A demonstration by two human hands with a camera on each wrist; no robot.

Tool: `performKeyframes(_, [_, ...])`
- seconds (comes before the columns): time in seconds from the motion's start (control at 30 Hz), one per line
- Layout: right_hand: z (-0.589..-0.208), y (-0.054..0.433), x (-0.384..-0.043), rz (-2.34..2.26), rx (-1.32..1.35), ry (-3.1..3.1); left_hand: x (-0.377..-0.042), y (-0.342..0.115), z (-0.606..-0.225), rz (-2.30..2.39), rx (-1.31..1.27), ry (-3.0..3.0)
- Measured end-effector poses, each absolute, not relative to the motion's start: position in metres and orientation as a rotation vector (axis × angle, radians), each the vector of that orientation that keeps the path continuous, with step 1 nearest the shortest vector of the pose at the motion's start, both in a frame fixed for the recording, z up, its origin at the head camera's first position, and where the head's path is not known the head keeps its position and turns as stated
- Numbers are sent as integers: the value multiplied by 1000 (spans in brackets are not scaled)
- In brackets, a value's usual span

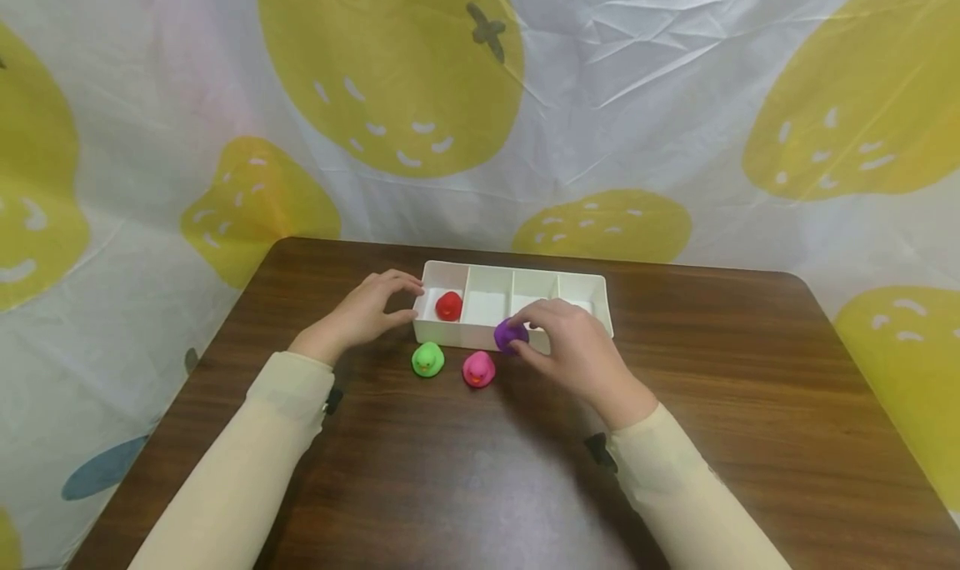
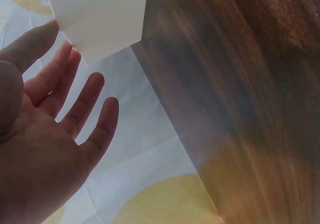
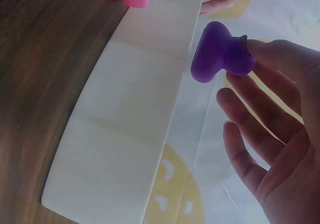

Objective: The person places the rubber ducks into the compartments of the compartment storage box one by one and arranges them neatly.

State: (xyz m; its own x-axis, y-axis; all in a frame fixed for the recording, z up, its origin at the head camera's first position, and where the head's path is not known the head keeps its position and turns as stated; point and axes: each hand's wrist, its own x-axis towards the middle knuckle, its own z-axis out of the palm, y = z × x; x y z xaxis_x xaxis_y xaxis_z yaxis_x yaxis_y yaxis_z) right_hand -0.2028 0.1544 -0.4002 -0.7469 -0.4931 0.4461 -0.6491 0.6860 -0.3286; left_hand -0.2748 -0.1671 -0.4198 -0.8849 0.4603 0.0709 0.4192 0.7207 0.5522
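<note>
My right hand (image 1: 581, 349) pinches a purple rubber duck (image 3: 220, 52) between thumb and fingertips, above the front wall of a white tray (image 1: 480, 335). In the right wrist view the duck is clear of the tray's rim. My left hand (image 1: 367, 307) is at the tray's left end; in the left wrist view, thumb and fingertips touch its edge, the other fingers spread loosely. A red toy (image 1: 449, 306) lies in the leftmost compartment. In front of the tray, a green rubber duck (image 1: 427, 359) and a pink rubber duck (image 1: 478, 369) sit upright on the table.
The tray has several compartments in a row; my right hand partly hides those on the right. Beneath is a brown wooden table (image 1: 465, 487) with rounded far corners. Behind it hangs a white cloth (image 1: 600, 120) printed with yellow fruit.
</note>
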Motion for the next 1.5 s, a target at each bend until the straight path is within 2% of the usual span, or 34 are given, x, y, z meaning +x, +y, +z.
performKeyframes(0.43, [-392, 147, -214, 635, 938, -2564, -274, -169, -421, 886, 719, 2844])
performKeyframes(1.5, [-398, 136, -247, 657, 831, -2691, -274, -172, -419, 874, 709, 2835])
